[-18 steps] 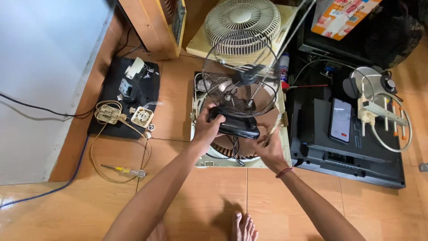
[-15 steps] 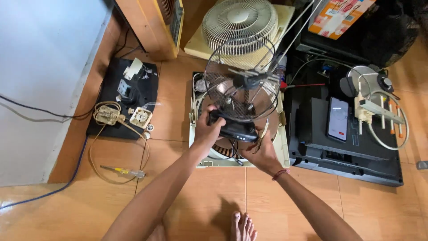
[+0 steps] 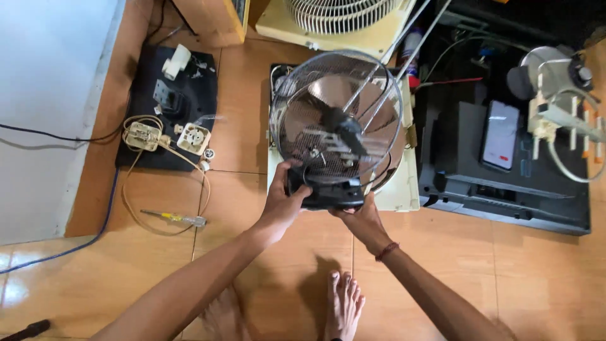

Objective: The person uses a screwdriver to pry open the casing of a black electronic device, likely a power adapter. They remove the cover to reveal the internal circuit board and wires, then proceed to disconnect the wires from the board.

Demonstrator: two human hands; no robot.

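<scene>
Currently both hands on the small black fan (image 3: 334, 142), held up over the floor. My left hand (image 3: 282, 202) is closed around the left side of its black base (image 3: 325, 192), thumb on top. My right hand (image 3: 360, 218) grips the base from underneath at its 5 o'clock edge, fingers curled under. The round wire guard (image 3: 297, 88) faces up toward me and tilts a bit; blades inside look blurred, can't tell more.

Directly below the fan: a cream box-fan housing (image 3: 404, 189) lying flat on the wood-tone tiled floor (image 3: 505, 278). At 12 o'clock, a second cream fan with white grille (image 3: 341, 16). At 3 o'clock, a black case (image 3: 505, 202) with a phone (image 3: 500, 134) lying on top, and a white antenna-like frame (image 3: 562, 120) at its far end. At 9 o'clock, a black mat (image 3: 170, 120) with sockets and wiring. At 8 o'clock, a yellow-handled screwdriver (image 3: 173, 218) on the floor. My bare foot (image 3: 344, 303) at 6 o'clock.
</scene>
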